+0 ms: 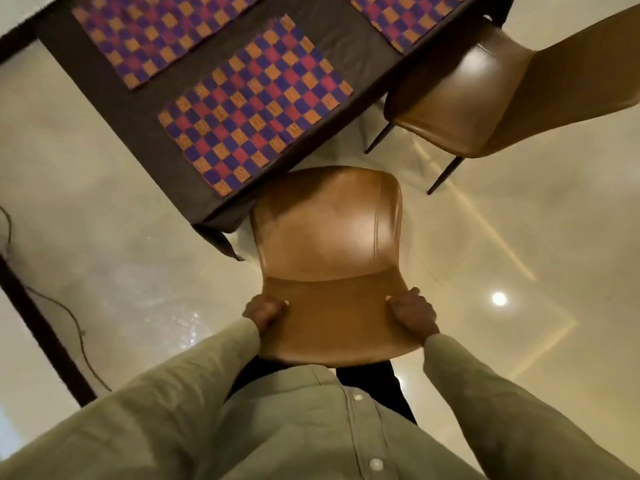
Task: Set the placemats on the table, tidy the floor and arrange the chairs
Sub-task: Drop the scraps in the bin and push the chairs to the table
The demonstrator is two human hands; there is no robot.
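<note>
Floor point(485, 237) open right; left hand point(264, 311), right hand point(412, 313) grip chair point(329, 237) backrest, seat under table point(138, 133) edge.

left hand point(265, 311): fingers curled, gripping | right hand point(412, 315): fingers curled, gripping | both arms extended forward

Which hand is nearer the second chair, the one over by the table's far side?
Right. The right hand grips the held chair's backrest on the side facing the second chair; the left hand grips the opposite edge.
</note>
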